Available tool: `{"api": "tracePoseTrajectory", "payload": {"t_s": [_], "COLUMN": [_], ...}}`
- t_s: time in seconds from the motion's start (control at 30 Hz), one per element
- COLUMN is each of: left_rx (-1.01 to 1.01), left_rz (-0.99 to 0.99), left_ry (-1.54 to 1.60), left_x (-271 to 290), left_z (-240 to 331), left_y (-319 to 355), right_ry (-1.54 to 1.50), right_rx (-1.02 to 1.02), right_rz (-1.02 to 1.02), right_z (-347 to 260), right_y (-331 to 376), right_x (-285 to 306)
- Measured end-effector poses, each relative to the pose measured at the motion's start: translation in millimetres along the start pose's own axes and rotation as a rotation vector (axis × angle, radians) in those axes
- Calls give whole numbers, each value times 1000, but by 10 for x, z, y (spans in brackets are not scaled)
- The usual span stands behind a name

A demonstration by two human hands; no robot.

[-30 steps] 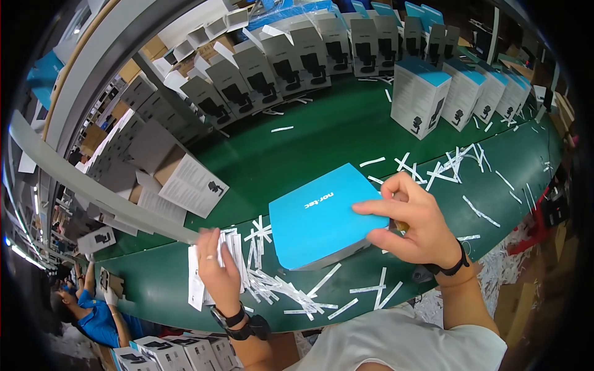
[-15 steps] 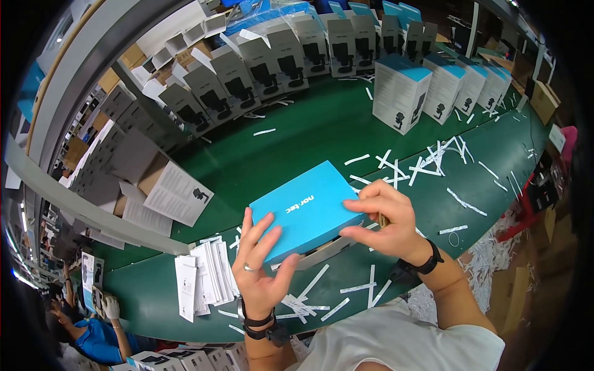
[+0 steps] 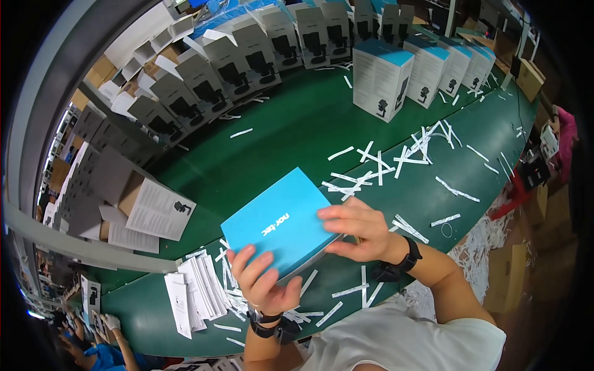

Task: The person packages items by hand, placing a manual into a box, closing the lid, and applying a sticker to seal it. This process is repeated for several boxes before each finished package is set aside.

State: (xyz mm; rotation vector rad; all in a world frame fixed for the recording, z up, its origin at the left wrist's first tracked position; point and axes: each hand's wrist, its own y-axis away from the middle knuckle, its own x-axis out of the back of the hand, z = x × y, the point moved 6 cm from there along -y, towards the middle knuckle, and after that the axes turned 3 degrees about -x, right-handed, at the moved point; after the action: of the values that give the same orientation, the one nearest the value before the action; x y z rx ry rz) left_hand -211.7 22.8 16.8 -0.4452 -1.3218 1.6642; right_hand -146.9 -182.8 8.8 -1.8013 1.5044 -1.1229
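A white carton with a bright blue top (image 3: 278, 216) stands at a tilt in front of me, gripped between both hands. My left hand (image 3: 266, 281) holds its near left corner, fingers spread along the edge and thumb on the near side. On the right edge, the fingers of my right hand (image 3: 359, 229) press on the blue top while the thumb bears on the side below. Something small and brownish shows in the right palm, too little of it to name. The blue top now meets the side with no visible gap. The carton's lower part is mostly hidden.
White paper strips (image 3: 414, 151) litter the green table (image 3: 291, 123). Folded leaflets (image 3: 198, 290) lie left of me, near an open carton (image 3: 161, 210). Upright open cartons (image 3: 210, 86) line the back; closed blue-topped ones (image 3: 383, 77) stand right. A co-worker's gloved hand (image 3: 111, 321) shows lower left.
The gap under the near edge of the blue top has closed. The carton and both hands have shifted left in the picture as the view moved.
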Motion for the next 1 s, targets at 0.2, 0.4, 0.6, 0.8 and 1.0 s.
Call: {"api": "tracePoseTrajectory", "payload": {"t_s": [0.2,0.4,0.6,0.8,1.0], "left_rx": [-104,-146,-48,-45,-17], "left_rz": [-182,-307,-276,-82,-56], "left_ry": [-118,-168,-146,-81,-10], "left_x": [85,127,132,-10,10], "left_z": [60,88,-18,-136,-127], "left_y": [58,9,69,22,55], "right_ry": [-94,-22,56,29,-193], "right_rx": [36,29,14,-23,-66], "right_rz": [-4,16,63,97,113], "right_z": [11,-55,-108,3,18], "right_y": [15,10,108,-52,-63], "right_x": [49,79,16,-1,19]}}
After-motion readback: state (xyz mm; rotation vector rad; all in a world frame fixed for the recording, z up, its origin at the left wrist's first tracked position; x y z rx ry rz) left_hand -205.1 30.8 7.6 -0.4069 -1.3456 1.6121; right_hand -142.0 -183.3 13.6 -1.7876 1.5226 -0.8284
